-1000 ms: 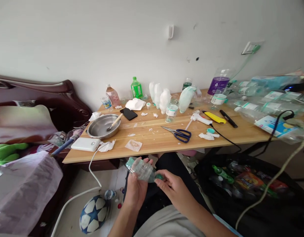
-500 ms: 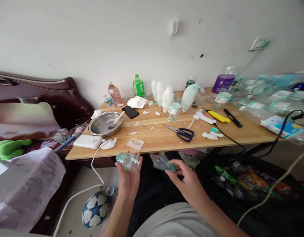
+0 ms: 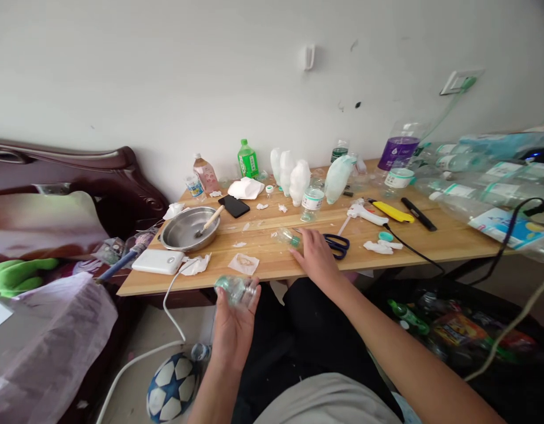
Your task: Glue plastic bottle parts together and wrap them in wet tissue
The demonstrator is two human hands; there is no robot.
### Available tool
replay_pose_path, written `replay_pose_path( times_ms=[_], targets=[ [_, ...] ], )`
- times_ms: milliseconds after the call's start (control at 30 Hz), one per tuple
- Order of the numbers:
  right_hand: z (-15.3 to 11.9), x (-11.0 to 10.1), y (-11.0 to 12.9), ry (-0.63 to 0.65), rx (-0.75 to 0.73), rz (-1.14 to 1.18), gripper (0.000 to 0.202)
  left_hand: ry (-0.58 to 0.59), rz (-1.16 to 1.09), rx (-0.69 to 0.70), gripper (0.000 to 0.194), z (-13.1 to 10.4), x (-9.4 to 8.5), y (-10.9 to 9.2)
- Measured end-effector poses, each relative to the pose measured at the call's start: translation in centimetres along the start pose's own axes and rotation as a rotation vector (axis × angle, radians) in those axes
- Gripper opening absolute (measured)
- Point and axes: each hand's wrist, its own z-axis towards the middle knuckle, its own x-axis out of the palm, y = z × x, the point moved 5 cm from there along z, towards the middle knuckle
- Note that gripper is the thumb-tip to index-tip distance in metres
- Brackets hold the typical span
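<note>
My left hand (image 3: 234, 321), palm up below the table's front edge, has its fingers curled round a clear ribbed plastic bottle piece (image 3: 232, 288) with a greenish end. Over the table, my right hand (image 3: 316, 256) has thumb and fingertips at the green cap of a clear cut-off bottle top (image 3: 286, 237), which lies on its side on the wood. This hand covers the blades of the scissors (image 3: 338, 246); their dark blue handles show to its right. A scrap of translucent film (image 3: 244, 264) lies near the edge.
On the wooden table (image 3: 263, 277) are a steel bowl (image 3: 175, 227) with a brush, a phone (image 3: 234, 206), a white power bank (image 3: 157, 261), a glue gun (image 3: 367, 213), a yellow cutter (image 3: 393, 211) and several white-coated bottle shapes (image 3: 299, 182). Clear bottles (image 3: 497, 191) crowd the right.
My right hand has moved forward from below the table edge to the tabletop, bringing the cut-off bottle top down beside the scissors. My left hand has shifted slightly right, still with its bottle piece.
</note>
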Motion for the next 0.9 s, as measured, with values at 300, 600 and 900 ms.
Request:
replay_pose_path(
  times_ms=[300, 600, 900],
  targets=[
    [-3.5, -4.7, 1.1, -0.110, 0.037, 0.111, 0.036, 0.257, 1.830, 0.585, 0.069, 8.7, 6.8, -4.7],
    [3.5, -1.0, 2.9, 0.117, -0.055, 0.096, 0.051, 0.183, 1.934, 0.840, 0.053, 14.1, 10.5, -3.2],
    [5.0, -0.5, 1.6, 0.222, -0.008, 0.430, 0.009, 0.262, 1.742, 1.044, 0.045, 13.4, 9.2, -3.8]
  ],
)
